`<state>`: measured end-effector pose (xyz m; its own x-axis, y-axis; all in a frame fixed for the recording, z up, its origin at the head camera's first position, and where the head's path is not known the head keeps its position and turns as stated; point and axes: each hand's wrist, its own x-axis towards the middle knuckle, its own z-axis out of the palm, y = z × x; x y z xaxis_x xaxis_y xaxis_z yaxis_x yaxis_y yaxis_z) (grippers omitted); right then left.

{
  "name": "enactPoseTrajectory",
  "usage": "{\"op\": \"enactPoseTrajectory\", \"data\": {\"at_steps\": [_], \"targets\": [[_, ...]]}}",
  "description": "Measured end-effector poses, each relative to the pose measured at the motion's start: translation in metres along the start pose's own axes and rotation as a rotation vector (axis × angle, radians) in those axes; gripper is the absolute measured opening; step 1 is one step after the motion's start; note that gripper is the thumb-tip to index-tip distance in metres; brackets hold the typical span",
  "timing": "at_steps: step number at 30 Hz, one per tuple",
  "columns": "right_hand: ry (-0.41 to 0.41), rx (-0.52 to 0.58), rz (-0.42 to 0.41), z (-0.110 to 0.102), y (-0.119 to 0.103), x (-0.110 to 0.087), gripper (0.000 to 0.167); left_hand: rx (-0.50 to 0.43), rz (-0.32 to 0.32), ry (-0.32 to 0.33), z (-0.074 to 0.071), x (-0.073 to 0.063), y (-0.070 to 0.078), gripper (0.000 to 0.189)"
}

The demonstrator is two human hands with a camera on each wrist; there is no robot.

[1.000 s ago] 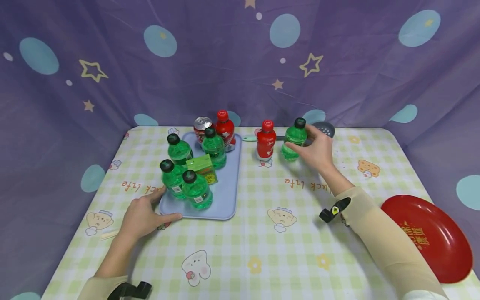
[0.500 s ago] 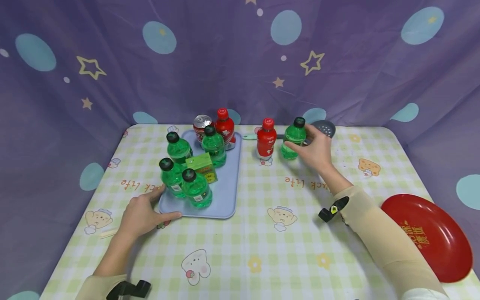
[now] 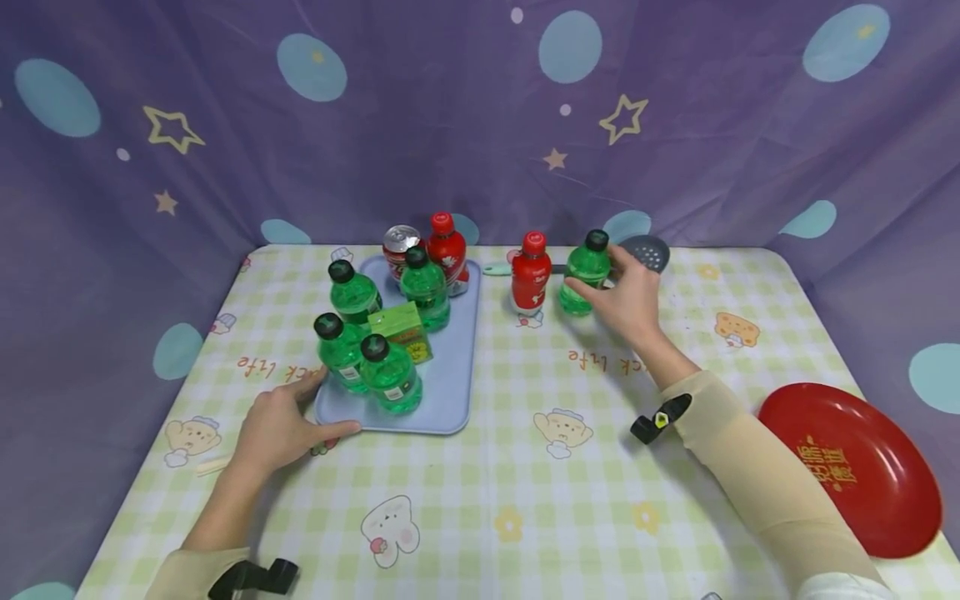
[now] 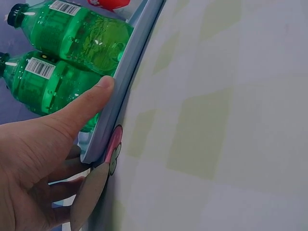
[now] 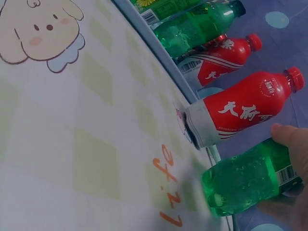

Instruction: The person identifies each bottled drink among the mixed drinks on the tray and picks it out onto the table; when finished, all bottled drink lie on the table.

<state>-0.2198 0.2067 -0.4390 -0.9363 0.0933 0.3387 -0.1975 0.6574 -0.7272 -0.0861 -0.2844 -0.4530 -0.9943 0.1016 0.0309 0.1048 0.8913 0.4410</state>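
Thumb and fingers of my right hand (image 3: 632, 298) grip a green soda bottle (image 3: 585, 275) with a black cap, upright behind the middle of the table. A red bottle (image 5: 245, 108) with a red cap stands just left of it. My left hand (image 3: 279, 429) holds the near left corner of a light blue tray (image 3: 448, 417), the thumb along its front rim (image 4: 115, 103). On the tray stand several green bottles (image 3: 392, 379), a green juice carton (image 3: 402, 329), a soda can (image 3: 401, 248) and another red bottle (image 3: 446, 250).
A slotted spatula (image 3: 648, 252) lies behind the red and green bottles, its pale green handle reaching toward the tray. At the right edge lies a red oval plate (image 3: 892, 475) with gold characters. A purple curtain (image 3: 480, 125) closes off the back and sides.
The whole scene sits slightly higher in the head view. Both hands keep their hold, and the bottles and tray stay where they were.
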Motion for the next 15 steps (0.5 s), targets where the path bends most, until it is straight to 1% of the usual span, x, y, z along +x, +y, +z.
{"op": "enactPoseTrajectory", "data": {"at_steps": [5, 9, 12, 15], "targets": [[-0.013, -0.052, -0.010, -0.002, -0.003, 0.003, 0.068, 0.008, -0.009, 0.002, -0.002, -0.001, 0.001, 0.112], [-0.027, -0.088, -0.001, -0.003, -0.004, 0.002, 0.068, 0.006, -0.014, -0.007, -0.001, -0.003, -0.001, 0.112], [-0.040, -0.112, 0.006, -0.006, -0.004, 0.003, 0.070, 0.004, -0.006, -0.001, 0.000, -0.004, -0.002, 0.112], [-0.033, -0.124, 0.017, -0.011, -0.006, 0.006, 0.076, 0.000, 0.005, 0.010, 0.002, -0.003, -0.003, 0.112]]}}
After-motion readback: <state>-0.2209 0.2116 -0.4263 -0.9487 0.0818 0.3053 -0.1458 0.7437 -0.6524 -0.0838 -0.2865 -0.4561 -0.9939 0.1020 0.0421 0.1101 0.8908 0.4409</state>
